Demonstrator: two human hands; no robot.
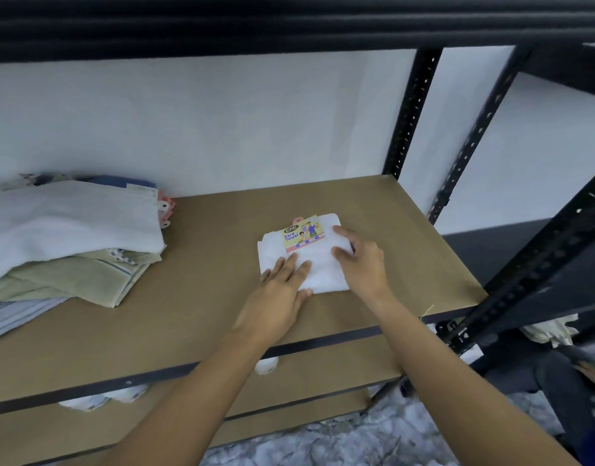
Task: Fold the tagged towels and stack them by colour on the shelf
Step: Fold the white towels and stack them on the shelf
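Both hands, left hand (286, 280) and right hand (360, 260), press flat, fingers spread, gripping nothing, on the folded white towel (323, 267) near the shelf (205, 264) right front edge; lifting unevenly could spring the fold.

We noted bare shelf (205, 297) board between the towel pile (64, 243) at left and the folded white towel (309, 260) at centre-right; a hand could pass there. Both our hands lay flat on that towel: left hand (282, 287), right hand (360, 260). Behind stood the white wall (222, 122). At right, black perforated uprights (410, 116) closed the side. The upper shelf beam (256, 25) limited headroom.
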